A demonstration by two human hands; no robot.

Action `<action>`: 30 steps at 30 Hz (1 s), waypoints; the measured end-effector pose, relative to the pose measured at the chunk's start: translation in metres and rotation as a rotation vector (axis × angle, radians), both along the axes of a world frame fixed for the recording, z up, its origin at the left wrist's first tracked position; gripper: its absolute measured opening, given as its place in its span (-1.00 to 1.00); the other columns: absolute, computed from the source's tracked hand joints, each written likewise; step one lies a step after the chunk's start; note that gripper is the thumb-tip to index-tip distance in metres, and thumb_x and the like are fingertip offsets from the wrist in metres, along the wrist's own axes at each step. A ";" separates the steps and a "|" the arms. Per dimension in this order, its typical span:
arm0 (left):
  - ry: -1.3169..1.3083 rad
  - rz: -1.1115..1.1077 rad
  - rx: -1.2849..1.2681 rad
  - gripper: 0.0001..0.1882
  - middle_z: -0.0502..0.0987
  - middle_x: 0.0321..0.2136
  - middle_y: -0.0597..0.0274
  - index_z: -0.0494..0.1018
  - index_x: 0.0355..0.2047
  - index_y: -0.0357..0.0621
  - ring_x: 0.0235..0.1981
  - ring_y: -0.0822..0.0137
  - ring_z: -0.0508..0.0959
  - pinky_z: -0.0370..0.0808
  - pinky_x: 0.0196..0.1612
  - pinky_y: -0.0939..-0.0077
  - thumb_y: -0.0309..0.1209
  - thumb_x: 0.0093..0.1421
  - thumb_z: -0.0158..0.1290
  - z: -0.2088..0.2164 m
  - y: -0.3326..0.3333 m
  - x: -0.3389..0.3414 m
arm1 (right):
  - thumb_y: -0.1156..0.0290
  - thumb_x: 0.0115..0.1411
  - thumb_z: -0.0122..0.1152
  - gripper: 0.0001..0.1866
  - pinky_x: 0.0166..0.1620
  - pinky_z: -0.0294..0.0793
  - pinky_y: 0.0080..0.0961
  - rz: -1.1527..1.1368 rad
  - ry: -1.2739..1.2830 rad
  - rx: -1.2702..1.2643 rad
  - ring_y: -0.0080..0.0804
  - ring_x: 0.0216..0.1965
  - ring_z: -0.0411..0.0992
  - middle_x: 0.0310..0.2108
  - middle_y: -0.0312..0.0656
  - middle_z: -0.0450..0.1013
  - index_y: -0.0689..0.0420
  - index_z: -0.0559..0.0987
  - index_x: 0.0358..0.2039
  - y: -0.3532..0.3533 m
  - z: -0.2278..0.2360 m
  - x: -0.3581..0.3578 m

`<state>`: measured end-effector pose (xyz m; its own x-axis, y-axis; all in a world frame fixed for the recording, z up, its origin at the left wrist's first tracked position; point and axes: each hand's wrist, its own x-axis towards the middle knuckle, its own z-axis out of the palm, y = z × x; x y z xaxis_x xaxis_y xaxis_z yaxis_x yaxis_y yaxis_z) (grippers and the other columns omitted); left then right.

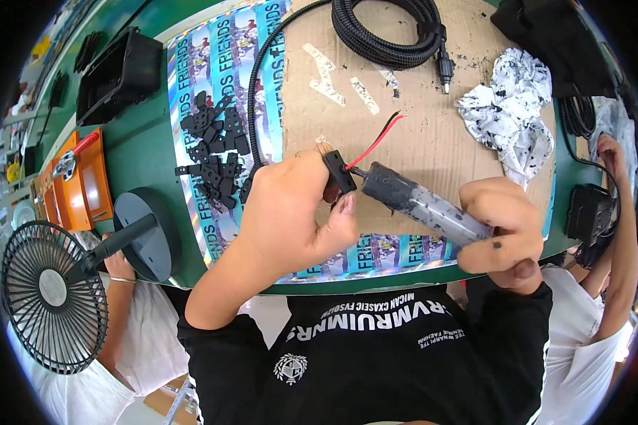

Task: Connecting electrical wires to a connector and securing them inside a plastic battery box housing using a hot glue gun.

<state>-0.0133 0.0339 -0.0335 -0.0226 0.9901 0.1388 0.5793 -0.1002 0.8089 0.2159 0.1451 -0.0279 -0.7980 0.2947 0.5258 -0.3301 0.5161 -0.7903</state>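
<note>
Between the fingers of my left hand point(294, 205) is a small black plastic housing point(339, 171). A red and a black wire point(373, 144) stick out of it. My right hand point(501, 227) is wrapped round a clear syringe point(432, 210) smeared with black paste. Its dark nozzle points left, with the tip at or very near the housing's opening; whether they touch I cannot tell. A black corrugated cable point(252, 99) runs from behind my left hand up to a coil point(386, 32) at the top of the cardboard.
Many small black plastic parts point(216, 142) lie left on the printed sheet. A stained white cloth point(510, 106) rests on the cardboard point(432, 106) at right. A black fan point(53, 290), an orange bin point(85, 180) and a black bin point(120, 74) stand left. Co-workers sit on both sides.
</note>
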 end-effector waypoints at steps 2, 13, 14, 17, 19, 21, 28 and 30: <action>-0.006 -0.014 -0.008 -0.82 0.35 -0.71 0.16 0.31 -0.53 -0.24 -0.71 0.19 0.41 0.37 -0.62 0.42 -0.45 -0.12 0.08 0.000 -0.001 -0.001 | 0.00 0.31 -0.34 -0.40 -0.71 -0.09 -0.51 -0.003 0.066 -0.044 -0.42 -0.76 0.03 -0.69 -0.30 -0.03 0.14 0.51 -0.61 -0.002 -0.001 -0.002; 0.006 -0.093 0.000 -0.77 0.35 -0.70 0.14 0.31 -0.45 -0.33 -0.71 0.13 0.39 0.34 -0.63 0.35 -0.46 -0.10 0.07 0.006 -0.002 -0.004 | -0.06 0.35 -0.55 -0.28 -0.72 -0.04 -0.51 0.025 0.067 -0.150 -0.42 -0.77 0.06 -0.70 -0.27 0.01 0.14 0.47 -0.64 -0.009 -0.008 -0.004; 0.005 -0.091 0.000 -0.77 0.35 -0.70 0.14 0.31 -0.45 -0.33 -0.71 0.13 0.39 0.34 -0.63 0.35 -0.46 -0.10 0.07 0.005 -0.001 -0.004 | -0.06 0.35 -0.57 -0.27 -0.73 -0.05 -0.52 0.021 0.075 -0.143 -0.43 -0.78 0.06 -0.70 -0.27 0.01 0.14 0.47 -0.65 -0.009 -0.008 -0.004; 0.042 -0.106 0.020 -0.76 0.36 -0.69 0.13 0.31 -0.44 -0.34 -0.70 0.11 0.40 0.35 -0.63 0.33 -0.45 -0.09 0.07 0.005 -0.001 -0.004 | -0.05 0.35 -0.58 -0.26 -0.75 -0.05 -0.55 0.001 0.093 -0.113 -0.44 -0.80 0.05 -0.71 -0.27 0.01 0.14 0.47 -0.66 -0.010 -0.009 -0.006; 0.054 -0.107 0.013 -0.75 0.37 -0.69 0.12 0.31 -0.43 -0.35 -0.69 0.10 0.41 0.35 -0.63 0.32 -0.45 -0.08 0.07 0.005 -0.001 -0.004 | -0.05 0.35 -0.59 -0.26 -0.75 -0.05 -0.56 -0.006 0.109 -0.108 -0.44 -0.80 0.06 -0.72 -0.27 0.02 0.14 0.46 -0.66 -0.011 -0.011 -0.008; 0.053 -0.105 0.011 -0.75 0.37 -0.69 0.12 0.30 -0.44 -0.35 -0.69 0.10 0.41 0.36 -0.63 0.32 -0.44 -0.08 0.07 0.005 -0.001 -0.004 | -0.04 0.36 -0.59 -0.26 -0.76 -0.05 -0.56 -0.013 0.125 -0.103 -0.44 -0.80 0.06 -0.72 -0.27 0.02 0.14 0.46 -0.67 -0.011 -0.012 -0.008; 0.026 -0.130 0.003 -0.77 0.36 -0.69 0.11 0.28 -0.46 -0.34 -0.68 0.09 0.41 0.35 -0.61 0.31 -0.45 -0.07 0.06 0.006 -0.002 -0.005 | -0.03 0.36 -0.59 -0.26 -0.76 -0.04 -0.55 -0.020 0.110 -0.127 -0.44 -0.80 0.07 -0.72 -0.25 0.04 0.15 0.47 -0.66 -0.013 -0.008 -0.007; -0.016 -0.129 -0.018 -0.78 0.35 -0.69 0.12 0.28 -0.46 -0.32 -0.68 0.09 0.39 0.34 -0.60 0.32 -0.46 -0.07 0.05 0.008 -0.001 -0.004 | -0.03 0.36 -0.59 -0.26 -0.76 -0.04 -0.54 -0.005 0.094 -0.144 -0.44 -0.80 0.07 -0.72 -0.24 0.05 0.14 0.47 -0.65 -0.010 -0.006 -0.006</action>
<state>-0.0168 0.0332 -0.0253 0.1030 0.9872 0.1217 0.5498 -0.1585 0.8201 0.2100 0.1346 -0.0344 -0.7455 0.3763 0.5501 -0.4037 0.4018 -0.8220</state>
